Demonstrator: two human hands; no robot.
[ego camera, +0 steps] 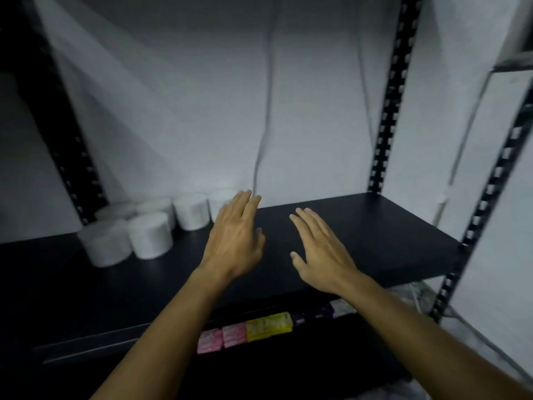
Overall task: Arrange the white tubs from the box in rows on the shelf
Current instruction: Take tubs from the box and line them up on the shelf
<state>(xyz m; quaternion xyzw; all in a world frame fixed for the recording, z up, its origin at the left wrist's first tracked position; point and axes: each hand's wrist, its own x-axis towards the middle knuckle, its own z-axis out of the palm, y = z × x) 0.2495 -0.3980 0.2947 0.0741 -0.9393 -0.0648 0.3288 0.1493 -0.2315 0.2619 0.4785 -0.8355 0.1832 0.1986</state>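
Both bare hands are hovering flat, palms down, over the black flat shelf (pixel 360 226), holding nothing. The left hand (pixel 235 241) is reaching toward the back, its fingertips overlapping the rightmost of the white cylindrical tubs (pixel 150 235), though contact is unclear. The right hand (pixel 323 255) is floating beside it with fingers spread. The tubs are standing in two short rows at the shelf's left end. Pink and yellow packets (pixel 245 332) are lying on the level below.

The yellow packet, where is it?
The yellow packet sits low in the head view, on the level under the black shelf, right of two pink packets, between the forearms.
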